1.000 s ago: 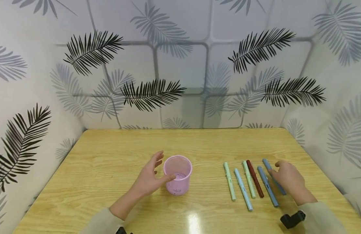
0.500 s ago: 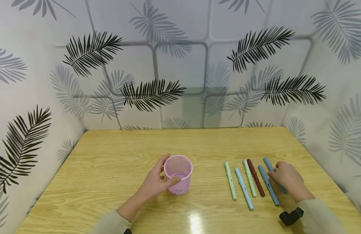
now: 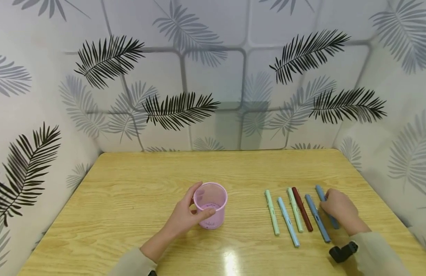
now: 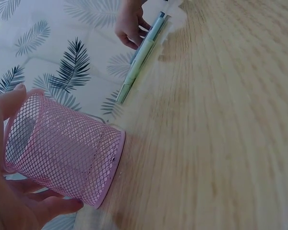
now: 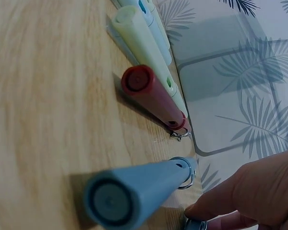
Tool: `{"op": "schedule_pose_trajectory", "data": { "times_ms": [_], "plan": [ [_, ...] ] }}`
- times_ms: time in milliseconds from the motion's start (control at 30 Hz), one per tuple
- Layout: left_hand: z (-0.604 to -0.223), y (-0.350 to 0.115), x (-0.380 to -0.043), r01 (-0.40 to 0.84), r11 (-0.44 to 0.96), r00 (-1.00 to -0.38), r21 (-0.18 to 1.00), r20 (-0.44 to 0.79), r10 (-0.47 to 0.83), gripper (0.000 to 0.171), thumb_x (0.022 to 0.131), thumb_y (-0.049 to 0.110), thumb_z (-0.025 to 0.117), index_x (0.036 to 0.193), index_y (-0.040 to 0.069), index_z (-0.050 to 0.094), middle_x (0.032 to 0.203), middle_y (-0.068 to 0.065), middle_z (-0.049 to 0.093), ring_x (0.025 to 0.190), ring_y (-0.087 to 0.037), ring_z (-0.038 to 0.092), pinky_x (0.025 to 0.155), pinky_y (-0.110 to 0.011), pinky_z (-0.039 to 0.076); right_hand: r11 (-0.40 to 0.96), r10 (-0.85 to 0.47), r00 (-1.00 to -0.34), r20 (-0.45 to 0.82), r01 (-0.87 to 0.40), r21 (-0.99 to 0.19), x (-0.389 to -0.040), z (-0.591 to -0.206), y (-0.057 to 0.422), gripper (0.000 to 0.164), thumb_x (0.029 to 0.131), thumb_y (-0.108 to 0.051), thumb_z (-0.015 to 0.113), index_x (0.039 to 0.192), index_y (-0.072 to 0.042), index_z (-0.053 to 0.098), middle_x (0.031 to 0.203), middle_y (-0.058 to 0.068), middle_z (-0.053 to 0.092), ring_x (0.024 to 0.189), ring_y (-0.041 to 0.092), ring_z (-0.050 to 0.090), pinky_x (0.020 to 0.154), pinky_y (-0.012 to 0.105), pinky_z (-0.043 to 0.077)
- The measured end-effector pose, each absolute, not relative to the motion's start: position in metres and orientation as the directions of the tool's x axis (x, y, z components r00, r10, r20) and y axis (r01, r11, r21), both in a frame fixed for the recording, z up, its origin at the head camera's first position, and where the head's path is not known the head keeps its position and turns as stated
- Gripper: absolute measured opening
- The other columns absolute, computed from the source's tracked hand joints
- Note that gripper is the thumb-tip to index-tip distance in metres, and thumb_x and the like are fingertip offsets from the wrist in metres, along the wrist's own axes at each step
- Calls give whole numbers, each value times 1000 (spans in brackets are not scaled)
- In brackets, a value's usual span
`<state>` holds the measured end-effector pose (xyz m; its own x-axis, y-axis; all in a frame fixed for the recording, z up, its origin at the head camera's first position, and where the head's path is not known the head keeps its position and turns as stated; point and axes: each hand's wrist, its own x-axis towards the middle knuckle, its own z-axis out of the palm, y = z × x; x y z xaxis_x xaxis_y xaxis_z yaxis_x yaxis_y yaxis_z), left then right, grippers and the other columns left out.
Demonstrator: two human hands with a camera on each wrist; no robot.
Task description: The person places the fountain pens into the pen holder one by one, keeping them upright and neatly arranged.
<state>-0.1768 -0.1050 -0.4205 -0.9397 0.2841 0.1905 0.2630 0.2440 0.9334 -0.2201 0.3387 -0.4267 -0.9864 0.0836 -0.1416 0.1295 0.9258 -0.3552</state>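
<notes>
My left hand [image 3: 185, 214] grips a pink mesh pen holder [image 3: 213, 221], thumb over the near side and fingers round the far left. The holder [image 4: 67, 148] stands upright on the table, with nothing showing inside it. At the right, my right hand [image 3: 341, 209] pinches the rightmost blue pen [image 3: 334, 223], partly covered by the fingers. In the right wrist view only a bit of that pen [image 5: 196, 224] shows at the thumb tip. Just left of it lies another blue pen [image 3: 317, 219], apart from the hand.
Farther left lie a dark red pen [image 3: 302, 210], a light green pen [image 3: 295, 211], a light blue pen [image 3: 288, 222] and another light green pen [image 3: 272, 213], roughly side by side. Leaf-patterned walls [image 3: 213, 76] enclose the wooden table [image 3: 130, 184] at the back and sides.
My left hand has moved right and taken hold of the pen holder. My right hand has closed on the rightmost blue pen, whose far end has shifted slightly right.
</notes>
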Motion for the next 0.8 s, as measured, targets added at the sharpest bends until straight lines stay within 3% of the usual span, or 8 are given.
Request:
{"op": "schedule_pose_trajectory", "data": {
  "times_ms": [267, 367, 533, 800],
  "plan": [
    [-410, -103, -170, 266, 229, -937, 936, 195, 289, 79, 79, 13, 74, 143, 5, 28, 133, -26, 42, 113, -42, 49, 83, -41, 50, 907, 107, -986, -128, 150, -394, -216, -423, 338, 38, 83, -15, 51, 107, 14, 45, 88, 22, 57, 66, 26, 52, 51, 36, 43],
    [-411, -103, -169, 265, 229, -938, 937, 196, 285, 78, 79, 13, 74, 143, 5, 29, 133, -24, 43, 113, -41, 49, 83, -42, 49, 898, 112, -988, -104, 146, -416, -212, -420, 336, 42, 87, -17, 50, 112, 16, 42, 85, 22, 57, 64, 26, 52, 50, 36, 42],
    [-410, -101, -167, 275, 224, -940, 935, 213, 266, 77, 79, 13, 74, 142, 6, 31, 132, -23, 44, 111, -43, 50, 82, -42, 50, 885, 126, -992, -22, 123, -449, -208, -417, 328, 41, 88, -15, 49, 114, 15, 43, 78, 18, 59, 57, 22, 52, 46, 35, 41],
    [-412, -101, -168, 289, 214, -938, 933, 230, 261, 76, 79, 12, 74, 142, 6, 31, 131, -24, 44, 112, -45, 49, 82, -44, 49, 882, 112, -984, 139, 34, -470, -206, -407, 312, 38, 91, -20, 53, 114, 10, 46, 91, 27, 61, 57, 20, 55, 44, 33, 41]
  ]
}}
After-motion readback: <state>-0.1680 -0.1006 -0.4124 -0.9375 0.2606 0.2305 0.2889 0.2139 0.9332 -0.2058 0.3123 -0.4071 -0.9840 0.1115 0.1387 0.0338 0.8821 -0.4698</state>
